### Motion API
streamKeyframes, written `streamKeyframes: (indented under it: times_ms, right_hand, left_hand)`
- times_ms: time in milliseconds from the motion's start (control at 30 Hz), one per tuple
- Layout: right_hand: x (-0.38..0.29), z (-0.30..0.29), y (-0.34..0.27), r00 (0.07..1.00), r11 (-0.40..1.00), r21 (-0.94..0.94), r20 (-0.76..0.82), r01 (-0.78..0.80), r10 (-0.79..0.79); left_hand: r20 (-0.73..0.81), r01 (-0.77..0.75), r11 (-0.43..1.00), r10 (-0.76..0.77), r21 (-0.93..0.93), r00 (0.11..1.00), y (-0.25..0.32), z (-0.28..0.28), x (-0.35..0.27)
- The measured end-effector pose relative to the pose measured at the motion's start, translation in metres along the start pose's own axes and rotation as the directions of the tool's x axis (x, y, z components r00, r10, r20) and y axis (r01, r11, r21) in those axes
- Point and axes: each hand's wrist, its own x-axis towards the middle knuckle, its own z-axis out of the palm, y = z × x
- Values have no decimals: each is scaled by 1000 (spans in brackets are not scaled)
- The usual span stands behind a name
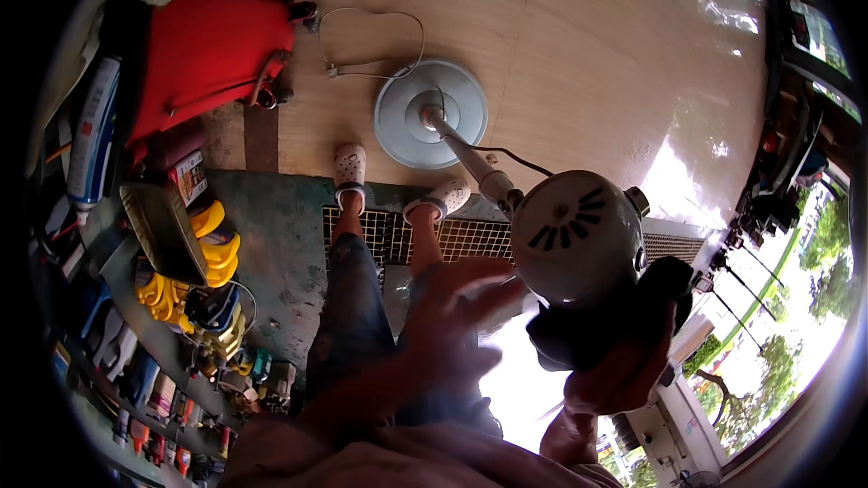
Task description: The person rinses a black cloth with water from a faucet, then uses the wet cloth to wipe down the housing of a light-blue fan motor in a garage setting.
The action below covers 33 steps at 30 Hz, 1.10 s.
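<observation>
A pedestal fan stands before me, its round grey base on the wood-patterned floor. The pole leans in the view towards the white motor housing, which has dark vent slots; no blades or guard show. My right hand grips a bunched black cloth against the lower side of the housing. To the left of the housing is my left hand, blurred, its fingers apart and nothing visible in them. Whether its fingertips touch the housing, I cannot tell. A dark cable hangs beside the pole.
A thin power cord with a plug lies looped behind the base. Metal grating runs near my feet. On the left are a red object, a spray can, a tray and shelves of packaged goods.
</observation>
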Motion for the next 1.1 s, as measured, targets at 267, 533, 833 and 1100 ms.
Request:
streamKeyframes:
  times_ms: [267, 533, 833, 1100]
  right_hand:
    - [48, -13, -32, 781, 414, 872, 443, -261, -440]
    - [-11, 4, 86, 938, 919, 216, 185, -330, 294]
    - [-25, 45, 60, 881, 770, 454, 80, -448, 465]
    - [-29, 42, 46, 801, 650, 527, 104, -548, 590]
  left_hand:
    - [-219, 233, 953, -273, -194, 937, 17, 7, -22]
    - [9, 224, 567, -357, -792, 934, 13, -47, 68]
    - [572, 111, 991, -133, 74, 809, -3, 29, 165]
    - [495, 343, 932, -355, 119, 793, -69, 47, 169]
